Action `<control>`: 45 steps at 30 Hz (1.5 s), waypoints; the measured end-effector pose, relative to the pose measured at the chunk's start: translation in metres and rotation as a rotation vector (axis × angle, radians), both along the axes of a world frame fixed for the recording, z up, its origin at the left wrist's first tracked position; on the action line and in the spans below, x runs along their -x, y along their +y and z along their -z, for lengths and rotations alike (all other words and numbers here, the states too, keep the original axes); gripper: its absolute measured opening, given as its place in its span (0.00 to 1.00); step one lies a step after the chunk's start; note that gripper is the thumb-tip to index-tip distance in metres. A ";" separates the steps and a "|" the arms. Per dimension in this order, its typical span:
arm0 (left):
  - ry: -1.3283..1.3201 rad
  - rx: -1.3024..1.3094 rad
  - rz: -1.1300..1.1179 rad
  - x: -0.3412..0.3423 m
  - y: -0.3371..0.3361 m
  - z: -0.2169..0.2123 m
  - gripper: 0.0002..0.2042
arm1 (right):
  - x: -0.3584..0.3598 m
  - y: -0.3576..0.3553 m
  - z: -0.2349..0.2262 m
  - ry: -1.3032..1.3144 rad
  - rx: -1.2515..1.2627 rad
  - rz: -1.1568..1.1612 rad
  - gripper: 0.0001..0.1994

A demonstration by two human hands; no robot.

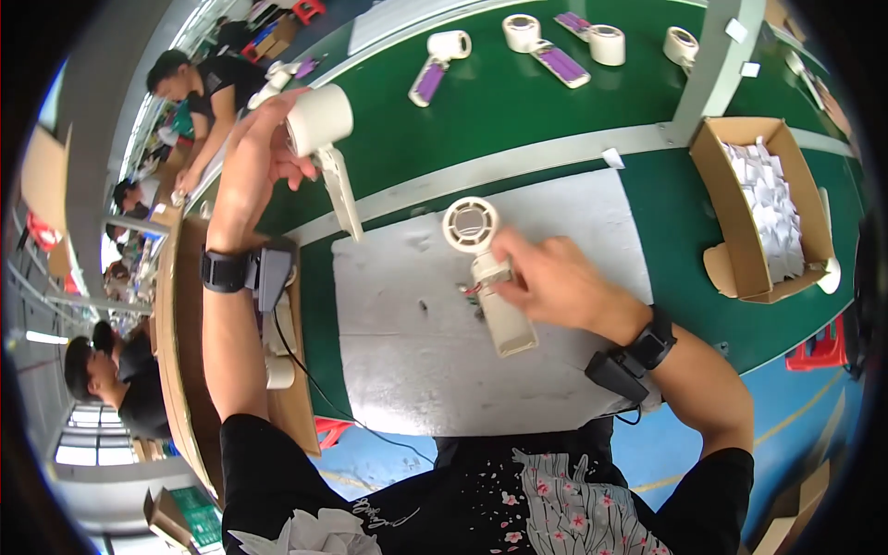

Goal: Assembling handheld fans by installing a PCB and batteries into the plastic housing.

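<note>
Clasping a cream, drum-headed plastic fan [320, 120] aloft in the left hand [262, 137], and with the nearer right hand [560, 280] curled, pinching or not impossible to tell, at a second cream plastic fan [504, 314] just leftward, lying lengthwise, head farthest, on the grey mat [398, 361].

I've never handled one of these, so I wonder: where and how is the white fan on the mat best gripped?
Probably by the lower handle of the white fan, pinched across its long edges from the right, where the right hand is: that part is straight, narrow and uncovered. What look like loose wires show at the left edge higher up, so I'd avoid that spot.
</note>
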State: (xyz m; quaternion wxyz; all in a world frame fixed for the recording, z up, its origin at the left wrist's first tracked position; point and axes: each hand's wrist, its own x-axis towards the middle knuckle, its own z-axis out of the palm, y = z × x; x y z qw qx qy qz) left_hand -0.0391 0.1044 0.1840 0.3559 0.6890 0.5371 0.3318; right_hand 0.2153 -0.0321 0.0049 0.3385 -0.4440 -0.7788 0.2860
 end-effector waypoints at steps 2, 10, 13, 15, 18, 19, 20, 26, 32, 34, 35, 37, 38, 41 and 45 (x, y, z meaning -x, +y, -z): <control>-0.068 0.112 0.059 0.007 -0.024 -0.004 0.23 | 0.001 0.001 -0.001 0.052 0.052 0.005 0.13; -0.033 0.440 0.033 0.001 -0.066 0.082 0.21 | -0.015 0.008 -0.014 0.156 0.298 -0.105 0.15; 0.130 0.406 0.002 -0.019 -0.078 0.101 0.21 | -0.020 0.012 -0.016 0.126 0.345 -0.108 0.15; 0.254 0.347 0.063 -0.035 -0.085 0.100 0.25 | -0.031 0.018 -0.008 0.167 0.329 -0.045 0.14; 0.440 0.067 0.112 -0.041 -0.075 0.125 0.30 | -0.050 0.026 0.008 0.234 0.148 0.036 0.13; 0.481 0.036 0.097 -0.042 -0.075 0.128 0.31 | -0.053 0.026 0.003 0.137 0.116 0.120 0.13; 0.478 0.043 0.060 -0.037 -0.077 0.131 0.31 | -0.056 0.025 -0.003 0.040 0.080 0.204 0.12; 0.467 -0.196 -0.099 0.004 -0.118 0.099 0.28 | -0.102 0.042 -0.009 -0.266 -0.157 0.590 0.13; 0.470 -0.180 -0.584 0.128 -0.161 0.054 0.22 | -0.240 0.057 0.035 -0.533 -0.311 0.816 0.12; 0.556 -0.161 -0.829 0.183 -0.175 0.056 0.22 | -0.248 0.059 0.038 -0.465 -0.049 0.860 0.10; 0.610 -0.105 -0.919 0.212 -0.178 0.066 0.24 | -0.256 0.059 0.044 -0.464 -0.044 0.846 0.10; 0.662 -0.046 -1.020 0.278 -0.189 0.098 0.25 | -0.273 0.061 0.051 -0.537 -0.015 0.791 0.11; 0.726 -0.023 -1.027 0.315 -0.201 0.115 0.27 | -0.274 0.062 0.053 -0.566 -0.004 0.758 0.11; 0.824 0.021 -1.031 0.354 -0.208 0.154 0.29 | -0.280 0.057 0.051 -0.580 -0.002 0.707 0.11; 0.950 0.062 -1.088 0.361 -0.208 0.173 0.29 | -0.231 0.048 0.016 -0.544 -0.126 0.804 0.10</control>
